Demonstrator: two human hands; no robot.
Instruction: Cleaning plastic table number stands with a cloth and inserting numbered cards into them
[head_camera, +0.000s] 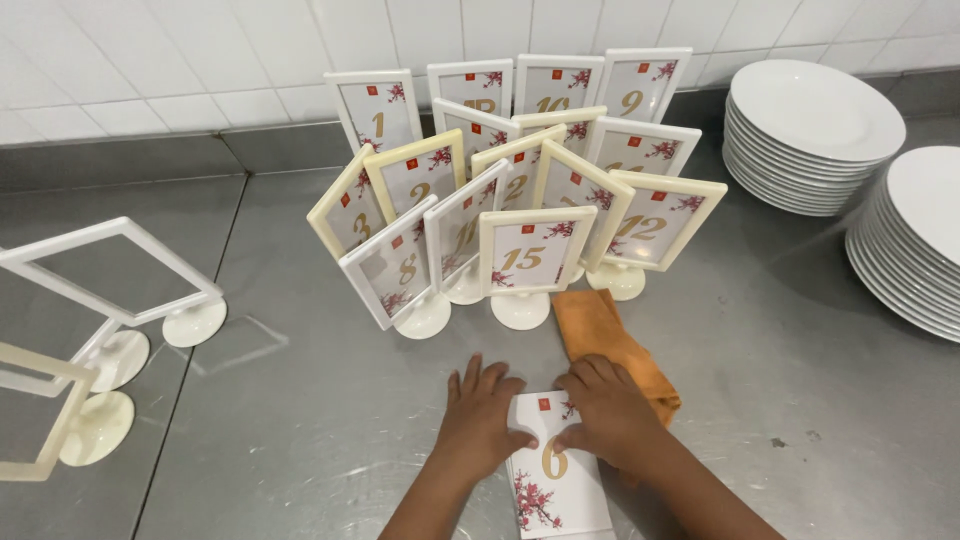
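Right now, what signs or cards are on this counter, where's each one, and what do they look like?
Card: flat on the steel counter under both hands, white, gold numeral, red blossom sprig.
Framed table signs: clustered upright by the tiled wall, white and cream frames on round feet, gold numerals.
Empty frames: left edge, white and cream, no inserts.

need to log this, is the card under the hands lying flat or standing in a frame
Lying flat. The card rests face up on the steel counter, under the left hand and right hand, outside any frame.
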